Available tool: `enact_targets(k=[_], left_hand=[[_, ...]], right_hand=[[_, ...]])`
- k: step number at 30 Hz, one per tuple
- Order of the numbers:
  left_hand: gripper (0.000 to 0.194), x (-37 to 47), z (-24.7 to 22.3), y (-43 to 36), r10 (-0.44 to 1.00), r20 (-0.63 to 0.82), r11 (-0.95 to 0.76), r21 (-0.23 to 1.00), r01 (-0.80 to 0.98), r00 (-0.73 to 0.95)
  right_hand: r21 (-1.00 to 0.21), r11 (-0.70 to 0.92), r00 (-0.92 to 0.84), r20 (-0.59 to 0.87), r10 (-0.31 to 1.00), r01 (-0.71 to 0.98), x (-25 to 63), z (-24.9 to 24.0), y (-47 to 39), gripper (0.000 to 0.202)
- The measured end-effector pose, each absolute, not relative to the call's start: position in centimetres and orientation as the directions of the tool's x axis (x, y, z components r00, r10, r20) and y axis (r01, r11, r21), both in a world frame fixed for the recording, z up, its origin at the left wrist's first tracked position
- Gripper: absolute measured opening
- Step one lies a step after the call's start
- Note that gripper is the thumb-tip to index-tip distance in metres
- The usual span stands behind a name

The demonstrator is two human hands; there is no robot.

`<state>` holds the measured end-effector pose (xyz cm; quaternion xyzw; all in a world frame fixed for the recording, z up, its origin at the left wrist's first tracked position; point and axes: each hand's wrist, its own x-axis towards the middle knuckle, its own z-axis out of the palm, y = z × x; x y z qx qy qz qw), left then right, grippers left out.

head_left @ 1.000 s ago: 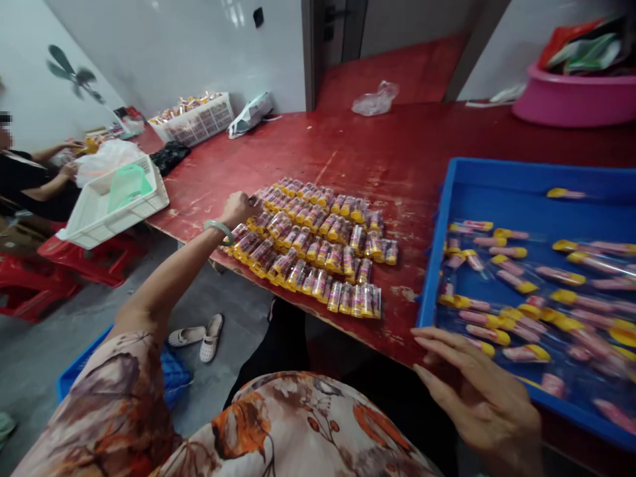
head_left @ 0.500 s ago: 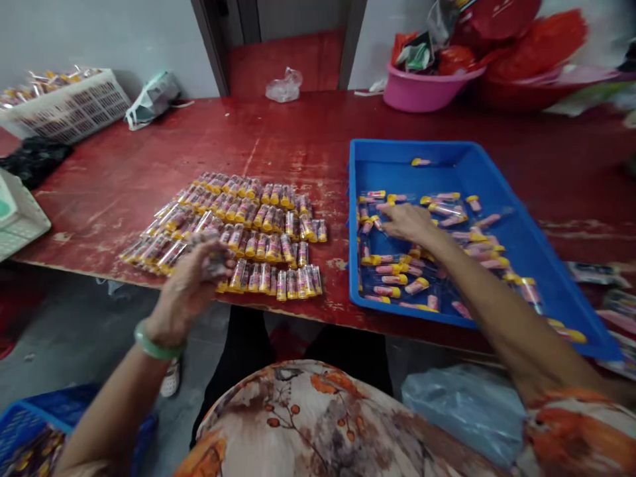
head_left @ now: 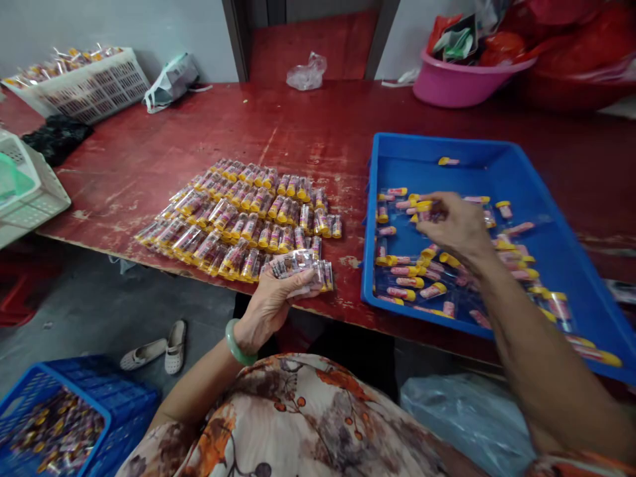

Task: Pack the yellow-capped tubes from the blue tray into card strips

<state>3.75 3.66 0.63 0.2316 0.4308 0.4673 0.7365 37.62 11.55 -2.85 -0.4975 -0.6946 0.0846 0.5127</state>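
My left hand (head_left: 271,301), a green bangle at its wrist, is closed on a small stack of printed clear wrappers (head_left: 293,264) in front of the rows. My right hand (head_left: 454,225) is over the blue tray (head_left: 370,265), fingers pinched round a small yellow-capped tube (head_left: 424,207). Below and around it lie several loose clear tubes with pink contents and yellow caps, such as one tube (head_left: 408,281) near the tray's left side. Left of the tray, many wrapped tubes (head_left: 248,225) lie in packed rows on the red table (head_left: 338,126).
A white basket (head_left: 106,83) of similar items and a pale crate (head_left: 42,179) stand at the left. At the back are a clear plastic bag (head_left: 307,73) and a pink basin (head_left: 450,83). On the floor are a blue crate (head_left: 119,391) and shoes (head_left: 175,348).
My left hand has moved right with the wrappers, to the near front of the rows. My right hand has risen slightly, now pinching a tube. The view has shifted left.
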Motion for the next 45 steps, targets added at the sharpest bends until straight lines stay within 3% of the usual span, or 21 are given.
enact_targets(k=[1, 4, 9, 12, 19, 22, 27, 34, 37, 41, 45], left_hand=[[0.040, 4.0, 0.5, 3.6, 0.884, -0.427, 0.462, 0.738, -0.492, 0.190], [0.042, 4.9, 0.2, 3.2, 0.887, -0.420, 0.455, 0.728, -0.512, 0.190], [0.041, 5.5, -0.3, 2.3, 0.888, -0.394, 0.459, 0.746, -0.483, 0.235], [0.041, 5.2, -0.3, 2.0, 0.878, -0.401, 0.478, 0.749, -0.458, 0.261], [0.037, 4.4, 0.1, 1.8, 0.882, -0.408, 0.471, 0.760, -0.448, 0.236], [0.040, 4.5, 0.2, 1.8, 0.905, -0.379, 0.425, 0.758, -0.496, 0.196], [0.040, 4.8, 0.0, 1.5, 0.899, -0.404, 0.425, 0.703, -0.571, 0.172], [0.038, 5.5, 0.2, 0.7, 0.879, -0.441, 0.455, 0.662, -0.595, 0.181], [0.036, 5.4, -0.1, 0.5, 0.863, -0.463, 0.484, 0.644, -0.593, 0.201], [0.036, 5.2, -0.3, 0.3, 0.835, -0.494, 0.531, 0.609, -0.590, 0.242], [0.039, 5.3, 0.0, 0.0, 0.837, -0.496, 0.529, 0.621, -0.578, 0.232]], right_hand=[[-0.651, 0.460, 0.034, 0.598, 0.801, 0.603, 36.1, -1.8, 9.6, 0.017], [-0.893, 0.260, 0.108, 0.319, 0.942, 0.369, 29.9, 0.0, 3.5, 0.017], [-0.965, 0.147, 0.034, 0.158, 0.987, 0.218, 21.4, -1.0, -0.8, 0.013], [-0.980, 0.119, 0.044, 0.128, 0.991, 0.157, 20.4, -1.6, 0.0, 0.009], [-0.976, 0.089, -0.009, 0.089, 0.996, 0.198, 22.4, -0.6, 0.0, 0.014], [-0.992, 0.078, -0.014, 0.077, 0.997, 0.101, 23.5, -0.6, -1.6, 0.016], [-0.975, 0.216, -0.045, 0.219, 0.975, -0.059, 24.0, -1.6, -4.2, 0.013], [-0.919, 0.394, 0.123, 0.391, 0.912, 0.000, 21.9, -2.1, -5.4, 0.019], [-0.878, 0.466, 0.171, 0.478, 0.861, 0.110, 21.4, -2.1, -5.3, 0.022], [-0.699, 0.597, 0.169, 0.694, 0.700, 0.394, 20.9, -2.3, -5.1, 0.034], [-0.588, 0.600, 0.153, 0.771, 0.618, 0.541, 20.0, -2.6, -5.3, 0.038]])
